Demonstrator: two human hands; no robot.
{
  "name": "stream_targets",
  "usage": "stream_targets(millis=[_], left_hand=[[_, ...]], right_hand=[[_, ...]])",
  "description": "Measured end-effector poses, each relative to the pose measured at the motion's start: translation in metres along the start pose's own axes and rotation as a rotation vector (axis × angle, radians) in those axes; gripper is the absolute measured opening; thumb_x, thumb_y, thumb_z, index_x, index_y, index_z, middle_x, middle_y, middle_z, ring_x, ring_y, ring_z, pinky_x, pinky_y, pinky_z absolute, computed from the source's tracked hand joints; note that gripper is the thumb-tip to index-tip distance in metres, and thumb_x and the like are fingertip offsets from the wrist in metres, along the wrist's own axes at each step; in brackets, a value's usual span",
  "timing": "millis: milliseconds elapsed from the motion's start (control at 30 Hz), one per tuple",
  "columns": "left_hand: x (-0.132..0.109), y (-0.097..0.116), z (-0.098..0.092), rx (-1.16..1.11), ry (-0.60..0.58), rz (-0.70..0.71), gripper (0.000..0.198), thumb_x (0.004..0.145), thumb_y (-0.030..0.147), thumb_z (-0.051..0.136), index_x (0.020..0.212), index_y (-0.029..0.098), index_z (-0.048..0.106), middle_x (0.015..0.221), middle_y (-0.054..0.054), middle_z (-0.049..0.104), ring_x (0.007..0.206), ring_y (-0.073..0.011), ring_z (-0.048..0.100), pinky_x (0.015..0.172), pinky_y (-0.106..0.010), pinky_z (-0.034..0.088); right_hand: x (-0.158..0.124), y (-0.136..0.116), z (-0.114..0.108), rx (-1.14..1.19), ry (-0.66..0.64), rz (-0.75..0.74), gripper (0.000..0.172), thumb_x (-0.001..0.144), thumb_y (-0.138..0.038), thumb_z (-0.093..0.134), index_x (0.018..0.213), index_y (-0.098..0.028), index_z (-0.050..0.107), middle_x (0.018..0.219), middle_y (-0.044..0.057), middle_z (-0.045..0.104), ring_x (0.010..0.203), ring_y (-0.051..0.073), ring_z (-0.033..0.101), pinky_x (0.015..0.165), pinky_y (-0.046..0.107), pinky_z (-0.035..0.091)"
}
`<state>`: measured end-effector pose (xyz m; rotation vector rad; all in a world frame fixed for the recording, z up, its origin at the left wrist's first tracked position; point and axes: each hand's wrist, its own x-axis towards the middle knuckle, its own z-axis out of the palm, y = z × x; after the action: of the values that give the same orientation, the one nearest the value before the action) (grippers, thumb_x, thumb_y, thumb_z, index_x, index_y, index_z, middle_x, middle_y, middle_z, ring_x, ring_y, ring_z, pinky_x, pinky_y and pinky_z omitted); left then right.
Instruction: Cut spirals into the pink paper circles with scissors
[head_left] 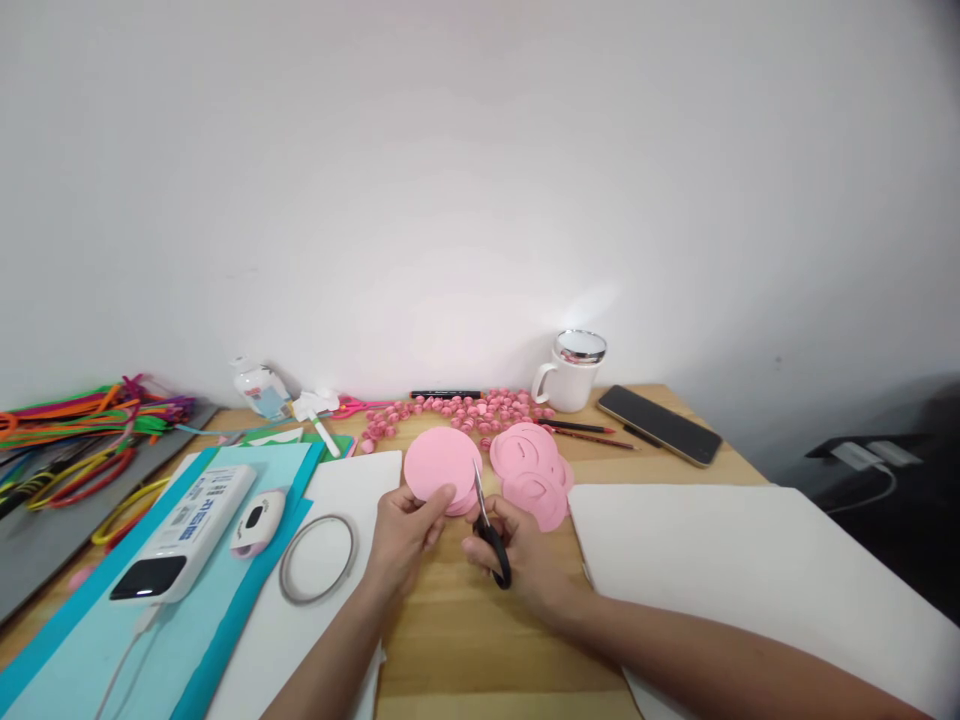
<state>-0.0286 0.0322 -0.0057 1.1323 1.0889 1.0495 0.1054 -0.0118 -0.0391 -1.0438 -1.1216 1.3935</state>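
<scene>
Pinching a small stack of pink paper discs (pixel 441 460) in the head view, your left hand (pixel 409 525) has its thumb on top and its other fingers closed underneath, holding the stack just above the wooden table (pixel 442 650) or on it, which you cannot tell. Your right hand (pixel 521 550) is curled around the black handles of the scissors (pixel 495 550), whose tips reach the stack's right edge. Just right of these lies a pile of slit pink discs (pixel 531 475), with pink coils (pixel 457 412) behind and a white mug (pixel 574 378) beyond.
</scene>
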Motion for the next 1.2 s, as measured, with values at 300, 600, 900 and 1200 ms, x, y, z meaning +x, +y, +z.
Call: stream_targets(millis=[300, 600, 900, 1200], left_hand=[[-0.002, 0.006, 0.003, 0.078, -0.018, -0.049, 0.039, 0.059, 0.038, 0.071, 0.041, 0.014, 0.045, 0.03, 0.008, 0.034, 0.035, -0.0034, 0.024, 0.042, -0.022, 0.012], [-0.003, 0.009, 0.004, 0.061, 0.003, -0.034, 0.037, 0.057, 0.039, 0.071, 0.043, 0.014, 0.046, 0.032, 0.009, 0.033, 0.037, -0.0037, 0.022, 0.043, -0.022, 0.012], [-0.003, 0.01, 0.004, 0.024, 0.007, -0.025, 0.033, 0.057, 0.039, 0.072, 0.051, 0.013, 0.052, 0.034, 0.01, 0.031, 0.038, -0.0037, 0.022, 0.043, -0.022, 0.012], [-0.003, 0.01, 0.003, 0.012, -0.005, 0.02, 0.036, 0.061, 0.038, 0.071, 0.049, 0.015, 0.047, 0.034, 0.009, 0.034, 0.037, -0.0033, 0.023, 0.042, -0.021, 0.014]], right_hand=[[0.004, -0.007, -0.002, 0.0, 0.035, -0.101, 0.032, 0.063, -0.034, 0.073, 0.075, -0.018, 0.047, 0.066, -0.004, 0.049, 0.059, 0.011, 0.044, 0.056, 0.023, 0.037], [0.003, -0.007, -0.001, 0.006, 0.044, -0.084, 0.034, 0.063, -0.039, 0.071, 0.077, -0.019, 0.047, 0.061, -0.005, 0.044, 0.054, 0.009, 0.038, 0.05, 0.022, 0.031], [0.004, -0.004, -0.001, -0.001, 0.055, -0.077, 0.028, 0.067, -0.034, 0.068, 0.077, -0.019, 0.046, 0.055, -0.007, 0.041, 0.048, 0.007, 0.033, 0.045, 0.02, 0.027], [0.003, -0.006, -0.001, -0.049, 0.046, -0.044, 0.03, 0.067, -0.038, 0.068, 0.071, -0.02, 0.045, 0.051, -0.008, 0.04, 0.045, 0.008, 0.039, 0.043, 0.021, 0.032]])
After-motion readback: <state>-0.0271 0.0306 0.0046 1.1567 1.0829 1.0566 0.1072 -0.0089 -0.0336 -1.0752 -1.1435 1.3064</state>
